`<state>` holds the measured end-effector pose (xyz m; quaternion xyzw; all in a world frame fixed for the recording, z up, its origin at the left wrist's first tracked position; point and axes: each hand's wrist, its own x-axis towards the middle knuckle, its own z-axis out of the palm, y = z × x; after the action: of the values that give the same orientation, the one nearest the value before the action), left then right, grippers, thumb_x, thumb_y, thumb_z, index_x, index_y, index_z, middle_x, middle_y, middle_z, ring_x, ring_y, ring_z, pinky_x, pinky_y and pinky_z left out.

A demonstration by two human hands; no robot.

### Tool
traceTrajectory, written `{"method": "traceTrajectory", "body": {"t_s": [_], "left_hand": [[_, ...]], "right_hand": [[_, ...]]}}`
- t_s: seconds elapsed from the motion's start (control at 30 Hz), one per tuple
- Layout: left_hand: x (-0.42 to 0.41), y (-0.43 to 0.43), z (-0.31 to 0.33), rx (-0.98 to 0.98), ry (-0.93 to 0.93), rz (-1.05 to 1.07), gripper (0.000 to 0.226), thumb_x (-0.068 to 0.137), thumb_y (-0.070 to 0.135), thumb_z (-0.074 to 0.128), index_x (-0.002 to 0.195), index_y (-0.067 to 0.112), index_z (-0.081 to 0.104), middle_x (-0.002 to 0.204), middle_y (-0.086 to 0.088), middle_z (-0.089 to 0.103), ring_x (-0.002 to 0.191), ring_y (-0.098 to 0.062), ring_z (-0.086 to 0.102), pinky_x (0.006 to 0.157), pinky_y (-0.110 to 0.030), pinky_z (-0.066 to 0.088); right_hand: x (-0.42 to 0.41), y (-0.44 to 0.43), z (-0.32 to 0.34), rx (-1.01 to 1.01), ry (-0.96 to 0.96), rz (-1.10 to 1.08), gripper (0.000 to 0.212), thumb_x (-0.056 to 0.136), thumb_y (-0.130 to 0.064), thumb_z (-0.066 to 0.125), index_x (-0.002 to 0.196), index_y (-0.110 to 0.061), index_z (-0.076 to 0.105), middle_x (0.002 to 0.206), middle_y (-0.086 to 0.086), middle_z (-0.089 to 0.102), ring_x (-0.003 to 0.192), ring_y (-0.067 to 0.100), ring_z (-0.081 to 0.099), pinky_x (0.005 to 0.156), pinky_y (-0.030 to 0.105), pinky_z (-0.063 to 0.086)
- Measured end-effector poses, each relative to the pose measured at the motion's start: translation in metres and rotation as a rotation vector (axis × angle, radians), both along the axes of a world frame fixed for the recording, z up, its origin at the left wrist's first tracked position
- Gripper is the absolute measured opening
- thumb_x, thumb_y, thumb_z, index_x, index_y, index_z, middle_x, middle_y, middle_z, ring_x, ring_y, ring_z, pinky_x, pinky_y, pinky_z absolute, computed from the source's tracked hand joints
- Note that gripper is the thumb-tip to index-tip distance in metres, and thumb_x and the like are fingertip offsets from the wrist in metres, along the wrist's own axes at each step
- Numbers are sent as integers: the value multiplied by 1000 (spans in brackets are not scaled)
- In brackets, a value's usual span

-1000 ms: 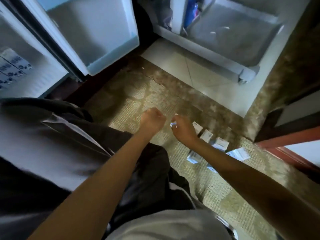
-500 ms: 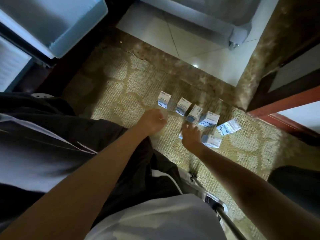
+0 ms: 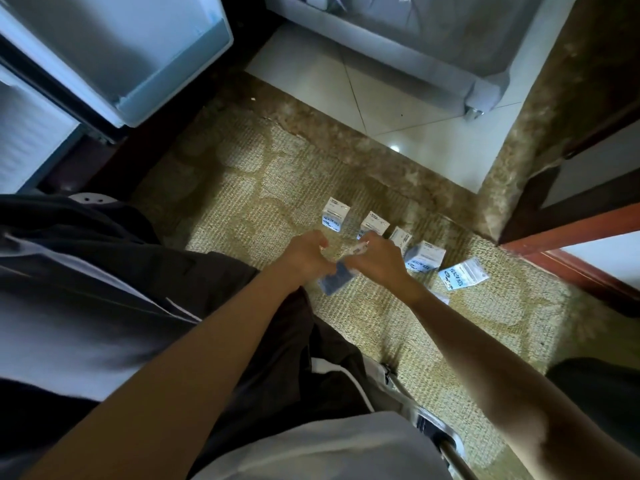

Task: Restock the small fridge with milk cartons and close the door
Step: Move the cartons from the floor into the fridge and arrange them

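Observation:
I crouch over several small white-and-blue milk cartons on a woven rug [image 3: 263,188]. Standing in a row are one carton [image 3: 334,216], a second [image 3: 373,223], a third [image 3: 401,237] and a fourth [image 3: 425,258]. Another [image 3: 462,273] lies flat. My right hand [image 3: 379,259] holds a blurred milk carton [image 3: 337,280] lifted off the rug. My left hand [image 3: 306,252] meets it, fingers curled against its other side. The open fridge door [image 3: 131,53] hangs at upper left, beside the fridge interior [image 3: 31,140].
Pale tile floor [image 3: 381,98] lies beyond the rug. A white unit on a caster [image 3: 474,102] stands at the top right. A red-brown wooden frame [image 3: 571,244] borders the right. A metal bar [image 3: 446,448] sits by my knee.
My right hand has lifted a carton from the rug and brought it left to meet my left hand. The view tilted slightly up, showing more of the fridge door.

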<state>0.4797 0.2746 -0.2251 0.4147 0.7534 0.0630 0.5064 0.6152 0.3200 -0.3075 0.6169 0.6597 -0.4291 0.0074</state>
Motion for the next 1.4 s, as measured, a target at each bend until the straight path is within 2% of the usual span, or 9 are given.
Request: {"method": "traceTrajectory", "body": {"t_s": [0.17,0.43,0.57,0.67,0.8,0.97,1.1,1.23,1.4], "left_hand": [[0,0,5,58,-45,-17,56,75,5,71,125,9,47,120,-10,58,108,-25,58,86,-34,48],[0,-2,9,71,-38,-61,37,73,6,71,109,6,63,102,-11,68,90,-23,64,83,-36,54],[1,-1,8,24,-72,-30,38,73,7,73,109,8,64,100,-9,66,86,-22,62,80,-35,54],[0,-2,8,-14,-78,-34,40,73,5,72,112,6,62,101,-11,65,93,-28,64,82,-38,54],[1,-2,6,-14,-77,-52,39,72,3,72,110,7,62,97,-8,65,81,-22,62,64,-28,52],[1,-2,4,-13,-54,-90,39,73,6,72,110,9,61,94,-5,64,71,-14,59,60,-21,48],[3,-2,6,1,-19,-135,41,73,7,71,113,11,61,107,-9,68,91,-23,64,76,-32,54],[2,-3,9,-2,-34,-125,42,74,6,70,114,12,61,109,-8,67,98,-25,64,85,-37,54],[0,-4,10,6,-73,-57,43,73,8,71,114,12,60,109,-10,67,97,-27,65,86,-40,54]], "right_hand": [[-21,16,54,-124,222,-150,23,67,-25,67,61,-9,51,60,4,51,49,24,54,51,28,41],[-3,26,80,-380,354,-118,23,84,-26,58,83,-6,69,63,9,64,36,14,52,41,18,41],[15,25,49,-369,455,-510,26,90,-31,53,88,-7,64,69,8,66,52,16,63,53,21,49],[33,8,5,-79,86,-583,27,87,-26,54,96,-3,66,95,14,68,94,28,62,77,31,44],[61,-37,-34,124,-274,-411,58,85,-24,59,136,-4,39,146,21,34,140,35,23,113,48,23],[87,-64,-64,-95,-477,-270,74,90,-16,54,148,-15,8,153,29,-8,141,48,0,116,55,10],[90,-55,-65,-54,-455,-269,59,93,-17,51,144,-15,23,147,29,20,126,46,36,99,47,42],[96,-37,-64,-51,-425,-239,40,92,-24,53,127,-7,49,117,21,57,106,34,57,86,36,48],[96,-25,-54,-157,-458,-42,35,81,-16,67,112,-3,57,108,14,67,99,25,63,78,28,49]]}}
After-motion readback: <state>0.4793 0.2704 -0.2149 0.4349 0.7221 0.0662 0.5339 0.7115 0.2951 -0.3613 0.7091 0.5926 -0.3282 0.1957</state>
